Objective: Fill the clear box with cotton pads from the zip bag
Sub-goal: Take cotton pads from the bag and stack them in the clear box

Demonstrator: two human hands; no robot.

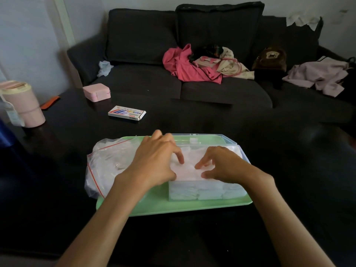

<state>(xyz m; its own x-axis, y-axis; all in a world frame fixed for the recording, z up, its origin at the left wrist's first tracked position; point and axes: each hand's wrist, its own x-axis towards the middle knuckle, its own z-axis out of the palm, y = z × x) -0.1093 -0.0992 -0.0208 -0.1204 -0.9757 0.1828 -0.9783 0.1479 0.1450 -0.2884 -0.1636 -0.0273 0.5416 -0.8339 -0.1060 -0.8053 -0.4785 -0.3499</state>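
Pressing down on the white cotton pads [189,169] heaped at the top of the clear box [207,191], both hands are working side by side over it. The left hand [154,162] is lying with its fingers loosely bent and spread, fingertips touching the top layer; the right hand [221,164] is doing the same from the other side, fingers curled a little, tips on the pads, thumb low at the near edge. Neither seems to be pinching anything; they are patting the pile flat.

The box is sitting directly under the hands, its long axis running left to right across a green tray [173,206], and it looks nearly full, pads stacked up to the rim. The zip bag [107,164] is lying just beside the box on the person's left, part on the tray and part on the dark table [192,118], with pads inside. So the left hand is plainly the nearer one for any further reach into the bag, while the right is better placed to steady the box.
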